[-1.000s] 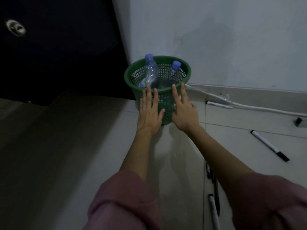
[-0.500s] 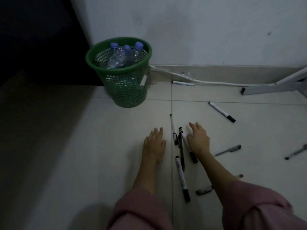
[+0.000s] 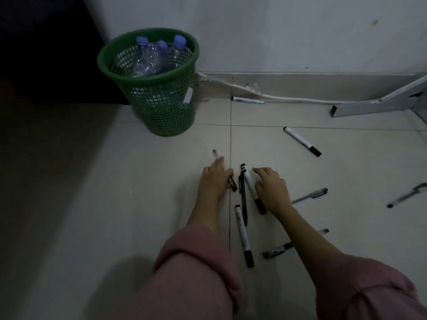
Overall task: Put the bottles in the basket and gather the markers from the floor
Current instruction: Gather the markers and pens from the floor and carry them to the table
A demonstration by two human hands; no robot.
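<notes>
Dim room, tiled floor (image 3: 92,204). Far left: green mesh basket (image 3: 161,107) stands upright near the wall, by a dark doorway. Inside it, clear plastic bottles (image 3: 147,58) with blue caps, three caps showing above the rim.

Centre: left hand (image 3: 213,181), palm down on the floor, fingers curled over a thin pen (image 3: 232,184); its tip pokes out ahead of the fingertips, its dark reddish end shows under the thumb side. Whether the fingers actually grip it, cannot tell. Just right of that hand, a dark pen (image 3: 243,202) and a white marker (image 3: 249,185) lie side by side, touching. Right hand (image 3: 271,189) rests against the white marker's right side, fingers loosely bent, not closed on anything. Below them, a second white marker (image 3: 243,236) with black cap.

Right: another white marker (image 3: 300,140) lies apart; one more (image 3: 247,100) lies by the wall beside a white cable (image 3: 288,99). Several pens are scattered further right. Pink sleeves (image 3: 196,273) at the bottom.
</notes>
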